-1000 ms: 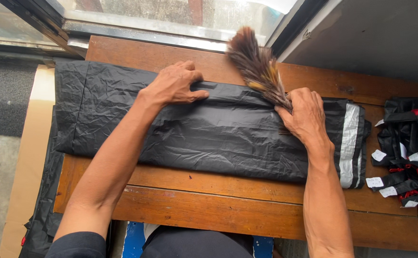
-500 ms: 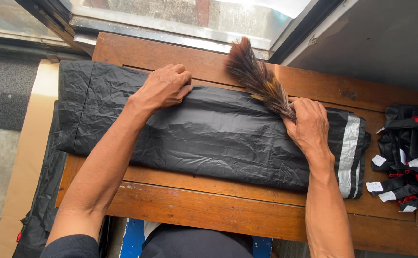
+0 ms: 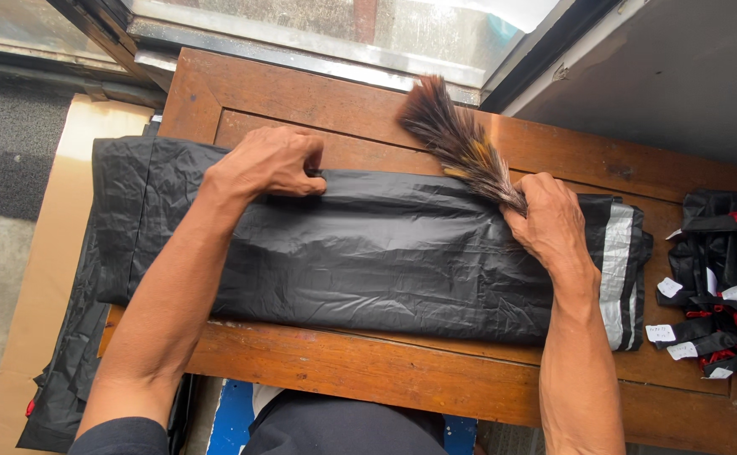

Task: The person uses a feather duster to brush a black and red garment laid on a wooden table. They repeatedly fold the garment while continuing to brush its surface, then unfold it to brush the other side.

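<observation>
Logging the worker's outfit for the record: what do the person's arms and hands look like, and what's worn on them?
Both forearms are bare, with no gloves, watch or rings visible on the left hand or right hand. A dark short sleeve shows at the left upper arm. The right upper arm is out of frame.

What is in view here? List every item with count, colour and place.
black plastic garment: one, black with a grey-white stripe at its right end, folded flat across the wooden table, left end hanging off
feather duster: one, brown and tan, over the garment's far edge
wooden table: one, reddish brown, under the window
pile of folded garments: one pile, black with red trim and white tags, table's right end
window: one, dark frame, top
left hand: curled on the garment's far edge
right hand: gripping the duster's base
</observation>
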